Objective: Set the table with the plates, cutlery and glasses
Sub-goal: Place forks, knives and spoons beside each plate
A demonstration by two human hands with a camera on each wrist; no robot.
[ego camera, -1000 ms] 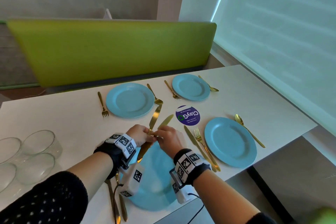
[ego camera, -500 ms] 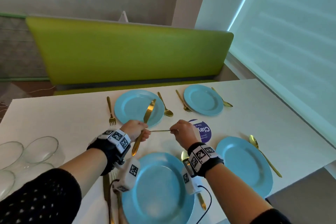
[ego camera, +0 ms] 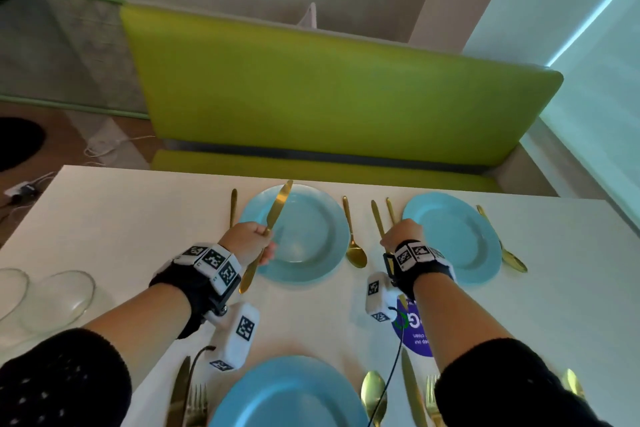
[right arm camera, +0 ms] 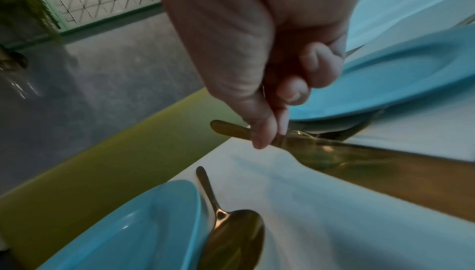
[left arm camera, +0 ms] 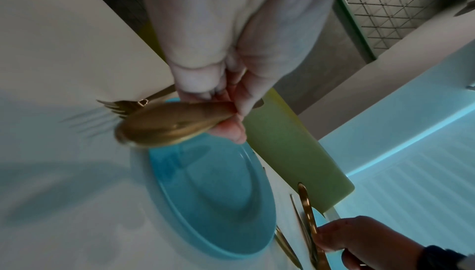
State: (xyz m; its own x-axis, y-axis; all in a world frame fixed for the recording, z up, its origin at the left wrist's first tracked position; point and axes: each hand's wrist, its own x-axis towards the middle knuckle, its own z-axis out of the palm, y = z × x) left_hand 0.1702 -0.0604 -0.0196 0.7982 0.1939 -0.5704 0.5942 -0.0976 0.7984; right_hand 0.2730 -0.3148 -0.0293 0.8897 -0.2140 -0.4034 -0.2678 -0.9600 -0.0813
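My left hand [ego camera: 258,239] grips a gold knife [ego camera: 273,218] by its middle, slanted over the left edge of the far left blue plate [ego camera: 308,236]. In the left wrist view the fingers pinch that knife [left arm camera: 169,126] above the plate [left arm camera: 213,193]. My right hand [ego camera: 398,236] holds a second gold knife [ego camera: 376,215] between the two far plates, just left of the far right plate [ego camera: 457,239]. The right wrist view shows the fingers curled round this knife [right arm camera: 359,164]. A gold spoon [ego camera: 353,243] lies between the far plates.
Forks [ego camera: 233,204] lie beside the far plates and a spoon [ego camera: 502,246] at the right. A near blue plate [ego camera: 291,392] has a knife, fork and spoon around it. Clear glasses [ego camera: 59,298] stand at the left edge. A purple sticker [ego camera: 412,333] and a green bench [ego camera: 329,90] are behind.
The hands held both knives together near the near plate. They have parted, each with one knife, and reached forward to the two far plates.
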